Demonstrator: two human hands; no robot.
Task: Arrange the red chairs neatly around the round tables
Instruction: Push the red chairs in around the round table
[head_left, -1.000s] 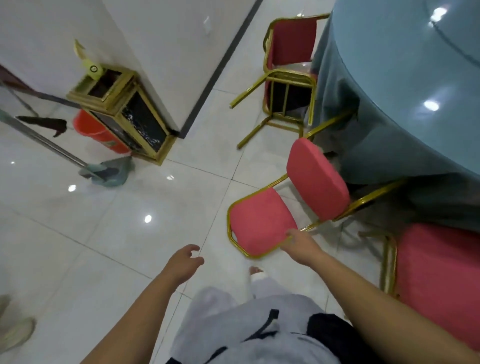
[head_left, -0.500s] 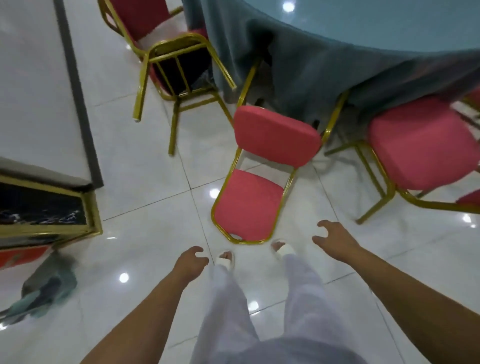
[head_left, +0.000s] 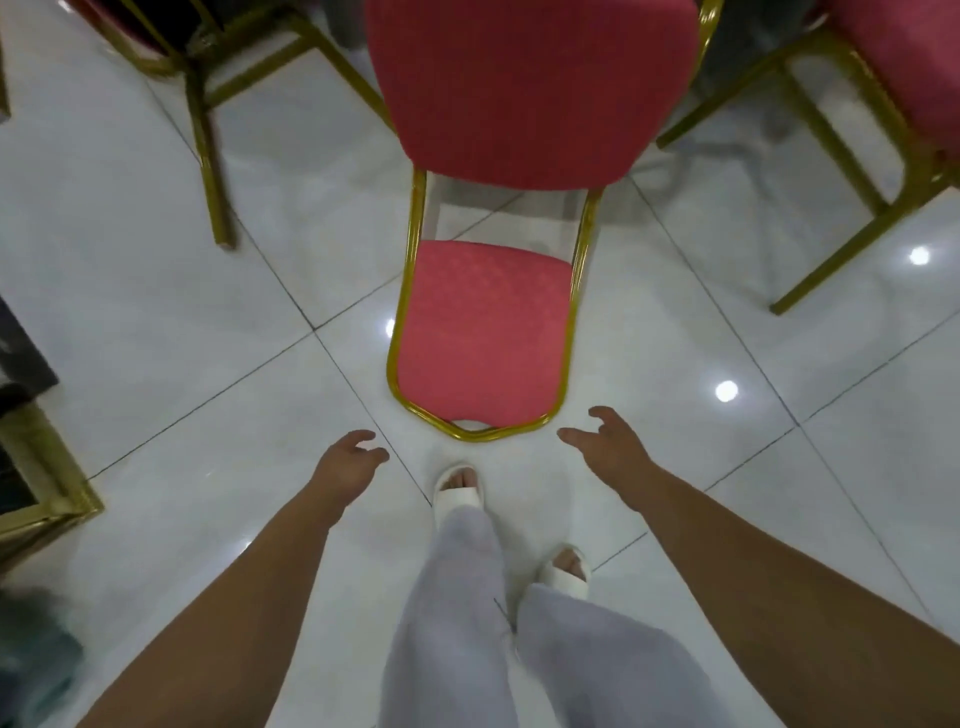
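As you look down through the head camera, the tipped red chair (head_left: 530, 104) lies on its back on the white tiled floor (head_left: 156, 312), straight ahead of you. Its back pad (head_left: 483, 332) rests flat on the tiles, and the curved top of the gold frame (head_left: 475, 434) points at your feet. The seat pad (head_left: 530, 78) stands up on edge facing you, and runs out of the picture at the top.

Your left hand (head_left: 348, 462) hangs just left of the frame's near end, apart from it. The fingers are loosely curled and hold nothing. Your right hand (head_left: 605, 447) hovers just right of that same end, fingers spread and thumb out, also holding nothing and touching nothing.

Your front foot, in a white slipper (head_left: 460, 488), stands close to the frame's tip, between your two hands. The other slipper (head_left: 566, 571) is set further back. Pale grey trousers (head_left: 457, 623) cover both legs.

A second chair (head_left: 208, 104) stands at the upper left, mostly gold legs and blurred. A third chair (head_left: 904, 78), with a red pad, stands at the upper right. Both are well apart from your hands.

A gold-framed box (head_left: 47, 483) sits at the left edge. Below it is a blurred teal shape (head_left: 31, 654) that you cannot make out.
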